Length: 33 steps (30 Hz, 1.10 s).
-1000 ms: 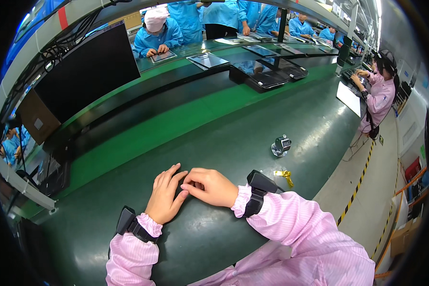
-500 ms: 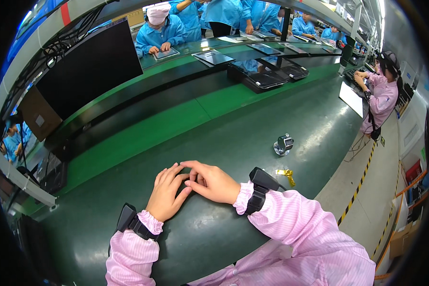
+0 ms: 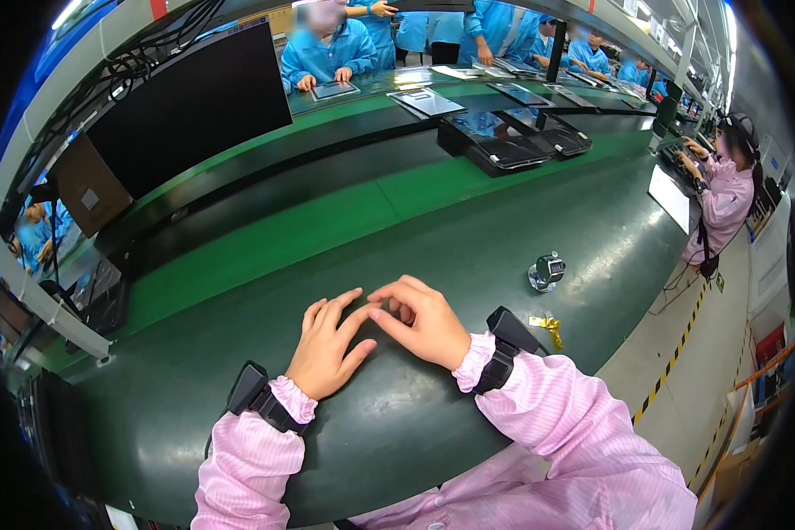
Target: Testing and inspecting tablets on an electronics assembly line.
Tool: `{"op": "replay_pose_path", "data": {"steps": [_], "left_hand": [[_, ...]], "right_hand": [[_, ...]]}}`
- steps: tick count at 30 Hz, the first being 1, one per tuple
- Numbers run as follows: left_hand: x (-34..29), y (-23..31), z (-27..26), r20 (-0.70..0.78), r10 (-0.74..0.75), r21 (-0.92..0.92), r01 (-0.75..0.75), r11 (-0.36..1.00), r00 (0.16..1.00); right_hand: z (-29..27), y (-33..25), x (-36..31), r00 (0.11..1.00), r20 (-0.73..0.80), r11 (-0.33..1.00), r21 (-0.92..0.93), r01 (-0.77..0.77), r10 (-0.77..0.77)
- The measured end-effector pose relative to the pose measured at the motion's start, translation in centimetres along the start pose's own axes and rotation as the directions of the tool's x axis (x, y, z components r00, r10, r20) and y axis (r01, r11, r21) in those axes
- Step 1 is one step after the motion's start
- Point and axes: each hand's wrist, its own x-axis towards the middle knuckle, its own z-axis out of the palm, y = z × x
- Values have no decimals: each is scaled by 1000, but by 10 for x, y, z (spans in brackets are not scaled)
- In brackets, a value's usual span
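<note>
My left hand [image 3: 331, 349] rests over the dark green worktop with its fingers spread and holds nothing. Close against it is my right hand [image 3: 424, 322], its fingers loosely curled, thumb and index finger apart. The right thumb and index tips come up around the tip of my left index finger; whether they press on it is hard to see. To the right of my hands stands a small chrome tally counter [image 3: 548, 271]. Nearer to me lies a crumpled gold strip [image 3: 551, 330] with a pale end. Neither hand touches these two things.
Beyond the worktop [image 3: 238, 468] runs a green belt [image 3: 327, 212]. Black trays [image 3: 495, 141] and flat panels [image 3: 428, 102] lie farther off. A large black screen [image 3: 190, 110] stands at left. People in blue work across; a person in pink [image 3: 724, 190] sits at right beside a white sheet [image 3: 670, 198].
The view has shifted, so the worktop things appear farther right. My right fingertips have drawn closer together around my left index fingertip. My left hand stays spread.
</note>
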Motion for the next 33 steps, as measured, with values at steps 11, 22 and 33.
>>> {"op": "replay_pose_path", "data": {"steps": [11,22,33], "left_hand": [[-1,-1,1,-45,53,-59,-56,997,998],[-1,-4,2,-37,108,-22,-109,994,993],[-1,-1,1,-1,100,-66,-100,993,995]], "right_hand": [[6,4,0,994,69,817,566,-112,89],[-11,4,5,970,157,659,713,-240,183],[-10,4,5,942,270,589,735,-336,200]]}}
